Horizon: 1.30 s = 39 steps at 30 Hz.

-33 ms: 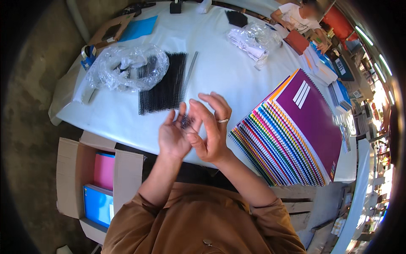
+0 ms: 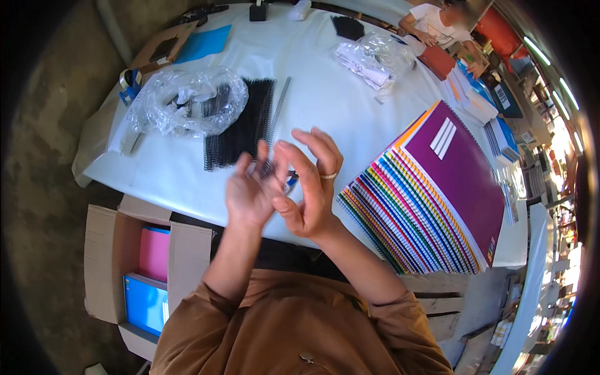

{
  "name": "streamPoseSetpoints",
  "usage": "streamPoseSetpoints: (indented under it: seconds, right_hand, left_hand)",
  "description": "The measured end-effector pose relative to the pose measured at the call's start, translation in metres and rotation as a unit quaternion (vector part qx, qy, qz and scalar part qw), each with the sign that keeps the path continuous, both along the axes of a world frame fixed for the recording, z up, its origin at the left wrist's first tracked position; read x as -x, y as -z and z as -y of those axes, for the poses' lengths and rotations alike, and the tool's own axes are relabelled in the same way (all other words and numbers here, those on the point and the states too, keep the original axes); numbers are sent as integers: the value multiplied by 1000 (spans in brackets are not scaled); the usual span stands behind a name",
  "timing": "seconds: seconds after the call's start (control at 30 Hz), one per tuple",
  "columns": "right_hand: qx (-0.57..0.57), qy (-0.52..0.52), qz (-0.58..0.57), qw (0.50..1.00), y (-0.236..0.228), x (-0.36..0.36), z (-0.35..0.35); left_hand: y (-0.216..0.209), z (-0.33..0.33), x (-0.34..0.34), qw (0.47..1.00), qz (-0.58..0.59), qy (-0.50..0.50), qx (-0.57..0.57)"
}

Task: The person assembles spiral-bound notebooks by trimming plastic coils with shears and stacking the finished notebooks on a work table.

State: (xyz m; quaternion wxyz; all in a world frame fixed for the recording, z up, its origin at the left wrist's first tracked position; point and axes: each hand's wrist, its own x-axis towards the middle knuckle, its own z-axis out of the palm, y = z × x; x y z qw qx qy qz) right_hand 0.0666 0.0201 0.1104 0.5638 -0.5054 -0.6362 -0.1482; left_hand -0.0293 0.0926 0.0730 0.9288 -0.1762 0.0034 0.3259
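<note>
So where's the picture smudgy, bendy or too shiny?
In the head view, the left hand is blurry, the right hand clearer; in the head view too, the far edge of the pale table cover curves; also in the head view, glare speckles the left clear plastic bag.

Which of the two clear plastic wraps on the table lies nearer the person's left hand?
The rounded wrap at left, partly covering the black coils; the other wrap lies farther from the left hand, nearer the co-worker.
</note>
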Motion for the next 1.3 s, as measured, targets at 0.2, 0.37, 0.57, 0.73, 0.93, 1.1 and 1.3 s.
streamPoseSetpoints:
  seconds: [0.2, 0.37, 0.57, 0.73, 0.93, 1.1, 1.3]
  right_hand:
    - [-184, 15, 189, 965, -83, -37, 91]
    - [-281, 408, -11, 869, -101, -196, 260]
    - [75, 99, -540, 832, -16, -364, 279]
    - [74, 11, -615, 785, 20, -361, 234]
    - [-3, -76, -674, 735, 47, -301, 222]
    - [-110, -183, -797, 565, 105, -166, 202]
    - [-157, 58, -681, 713, 131, -80, 132]
  left_hand:
    - [-25, -161, 7, 967, -110, -228, -30]
    - [-11, -29, -38, 871, -397, -120, -263]
    - [58, 164, -105, 769, -401, 103, -487]
    - [72, 171, -124, 795, -410, 42, -446]
    - [64, 93, -162, 783, -282, 93, -546]
    - [-1, 14, -224, 740, -304, 313, -512]
    - [19, -69, -273, 707, -328, 378, -499]
